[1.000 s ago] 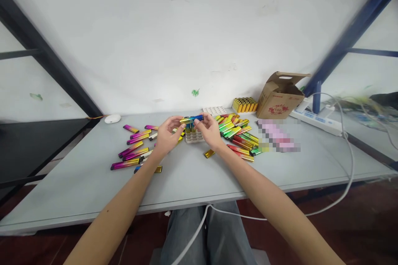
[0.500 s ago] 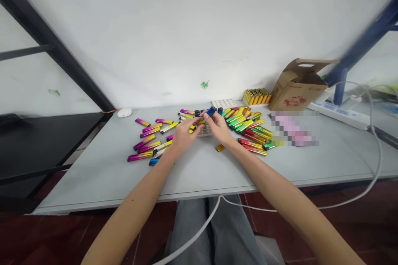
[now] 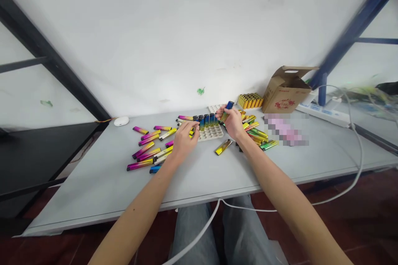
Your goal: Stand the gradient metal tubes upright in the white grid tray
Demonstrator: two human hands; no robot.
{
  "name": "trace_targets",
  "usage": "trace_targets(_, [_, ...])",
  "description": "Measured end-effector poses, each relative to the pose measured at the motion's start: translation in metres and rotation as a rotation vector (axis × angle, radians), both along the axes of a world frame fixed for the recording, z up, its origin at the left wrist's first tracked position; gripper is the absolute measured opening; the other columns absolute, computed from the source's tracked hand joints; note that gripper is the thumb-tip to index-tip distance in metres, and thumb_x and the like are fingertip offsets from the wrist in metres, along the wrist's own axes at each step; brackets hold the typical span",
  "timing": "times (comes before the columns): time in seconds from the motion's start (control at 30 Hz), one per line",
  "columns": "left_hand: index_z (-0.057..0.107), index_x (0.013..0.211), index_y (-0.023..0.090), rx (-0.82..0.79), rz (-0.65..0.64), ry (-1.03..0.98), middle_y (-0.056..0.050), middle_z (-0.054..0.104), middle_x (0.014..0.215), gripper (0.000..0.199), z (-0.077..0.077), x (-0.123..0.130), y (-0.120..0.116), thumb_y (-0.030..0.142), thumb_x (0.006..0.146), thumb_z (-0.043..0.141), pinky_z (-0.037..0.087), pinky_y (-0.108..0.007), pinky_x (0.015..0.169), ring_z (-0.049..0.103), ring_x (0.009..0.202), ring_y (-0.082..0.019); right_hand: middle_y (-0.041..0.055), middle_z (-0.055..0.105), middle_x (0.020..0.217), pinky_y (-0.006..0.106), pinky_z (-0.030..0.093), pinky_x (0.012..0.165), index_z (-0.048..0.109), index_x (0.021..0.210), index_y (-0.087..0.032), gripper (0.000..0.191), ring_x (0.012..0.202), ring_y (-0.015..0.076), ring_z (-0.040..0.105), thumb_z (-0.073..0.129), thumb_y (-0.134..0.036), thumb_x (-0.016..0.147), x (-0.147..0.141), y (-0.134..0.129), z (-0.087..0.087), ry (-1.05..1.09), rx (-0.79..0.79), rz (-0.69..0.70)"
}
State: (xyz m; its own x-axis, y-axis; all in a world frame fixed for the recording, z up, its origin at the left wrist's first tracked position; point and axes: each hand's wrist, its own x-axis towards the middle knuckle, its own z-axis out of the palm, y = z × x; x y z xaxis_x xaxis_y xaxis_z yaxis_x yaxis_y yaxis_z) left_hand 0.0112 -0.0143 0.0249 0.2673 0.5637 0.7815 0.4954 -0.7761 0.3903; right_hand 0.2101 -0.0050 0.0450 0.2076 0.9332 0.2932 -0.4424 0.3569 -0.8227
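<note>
My right hand (image 3: 234,122) is closed around a shiny blue-and-yellow lighter (image 3: 229,105), raised above the table with its blue end up. Bent fingers of my left hand (image 3: 185,138) pinch at the edge of another blue-and-yellow lighter (image 3: 202,124), which stands at the left of a row. Upright lighters (image 3: 212,120) of the same colours fill part of a white tray with holes (image 3: 213,133); its front holes show bare. The left fingers hide part of the tray's left side.
Purple-and-yellow lighters (image 3: 144,152) lie scattered at left, green and red ones (image 3: 256,134) at right. A gold lighter (image 3: 223,147) lies in front. Behind stand a tray of yellow lighters (image 3: 250,101), a cardboard box (image 3: 284,93) and a power strip (image 3: 326,112). A white cable (image 3: 354,186) hangs across the front.
My hands were together over the tray and are now apart. The right hand has moved right with a blue-and-yellow lighter, uncovering the upright row. The view has shifted slightly.
</note>
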Motion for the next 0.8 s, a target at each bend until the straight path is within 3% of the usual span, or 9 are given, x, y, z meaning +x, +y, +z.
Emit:
trace_targets(0.13, [0.063,0.098,0.020,0.035,0.044,0.021,-0.006,0.068,0.094,0.015,0.001,-0.004,0.001,0.019,0.092,0.049,0.050,-0.034,0.087,0.063,0.094,-0.020,-0.0045,0.052,0.060,0.023,0.036,0.049,0.057,0.085,-0.020,0.022,0.047,0.0092,0.043,0.060,-0.039,0.074,-0.002,-0.003,-0.002,-0.028,-0.055,0.124])
trace_targets(0.3, [0.063,0.098,0.019,0.087,0.099,0.055,-0.007,0.066,0.099,0.015,-0.003,-0.009,0.006,0.019,0.091,0.050,0.049,-0.037,0.090,0.061,0.097,-0.022,-0.0046,0.040,0.056,0.022,0.039,0.051,0.054,0.078,-0.020,0.041,0.049,0.0100,0.041,0.047,-0.060,0.085,-0.007,-0.007,-0.001,0.031,-0.152,0.248])
trace_targets(0.4, [0.063,0.099,0.020,0.071,0.138,0.055,-0.008,0.066,0.103,0.015,-0.005,-0.013,0.011,0.019,0.091,0.051,0.048,-0.038,0.092,0.060,0.101,-0.023,-0.0054,0.035,0.053,0.021,0.038,0.050,0.049,0.072,-0.020,0.040,0.048,0.0095,0.038,0.044,-0.057,0.087,-0.007,-0.006,-0.003,0.044,-0.211,0.267])
trace_targets(0.57, [0.063,0.102,0.019,-0.032,0.169,0.095,-0.008,0.064,0.106,0.017,-0.008,-0.017,0.015,0.022,0.091,0.051,0.047,-0.040,0.094,0.059,0.103,-0.024,-0.0073,0.025,0.048,0.020,0.024,0.040,0.037,0.062,-0.021,0.041,0.040,0.0078,0.023,0.035,-0.052,0.089,-0.007,-0.002,-0.011,0.001,-0.271,0.285])
trace_targets(0.8, [0.059,0.111,0.019,-0.135,0.159,0.165,-0.010,0.060,0.112,0.023,-0.012,-0.016,0.013,0.028,0.091,0.053,0.046,-0.044,0.098,0.056,0.109,-0.027,-0.0072,0.027,0.047,0.020,0.022,0.041,0.041,0.063,-0.021,0.043,0.038,0.0070,0.022,0.037,-0.054,0.089,-0.019,-0.004,-0.020,-0.117,-0.223,0.299])
